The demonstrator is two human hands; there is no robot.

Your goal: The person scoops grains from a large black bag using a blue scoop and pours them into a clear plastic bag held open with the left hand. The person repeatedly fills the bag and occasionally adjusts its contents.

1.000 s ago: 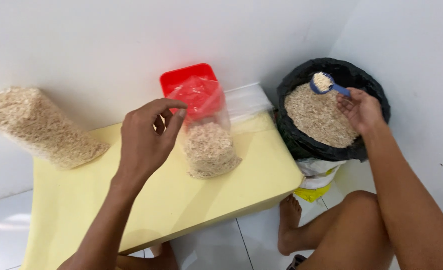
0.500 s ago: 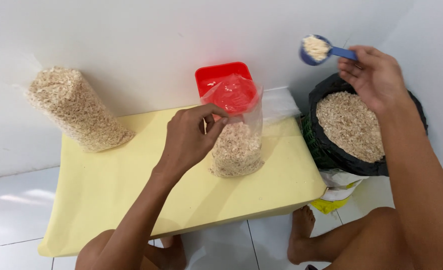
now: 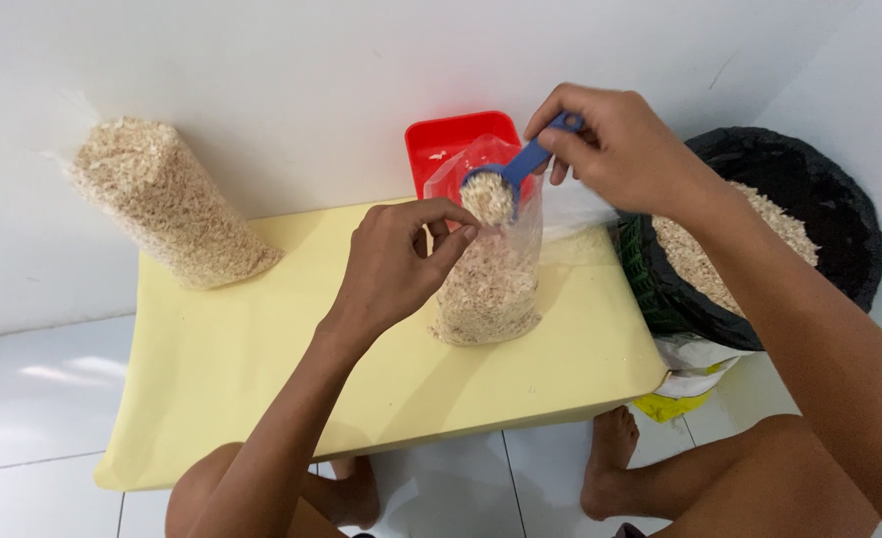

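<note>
My left hand point(image 3: 396, 264) pinches the rim of a clear plastic bag point(image 3: 491, 284) standing on the yellow table point(image 3: 261, 369); the bag is partly filled with pale wood shavings. My right hand point(image 3: 625, 149) grips the handle of a blue scoop point(image 3: 505, 184) heaped with shavings. The scoop is tipped at the bag's mouth. A black bag-lined basket point(image 3: 819, 209) full of the same shavings sits at the right, beside the table.
A filled, closed bag of shavings point(image 3: 162, 204) leans against the white wall at the table's back left. A red container point(image 3: 451, 139) stands behind the open bag. My bare feet point(image 3: 610, 468) rest on white floor tiles below the table's front edge.
My right hand carried the loaded scoop up from the black basket and leftward to the mouth of the bag. My left hand kept its hold on the bag's rim.
</note>
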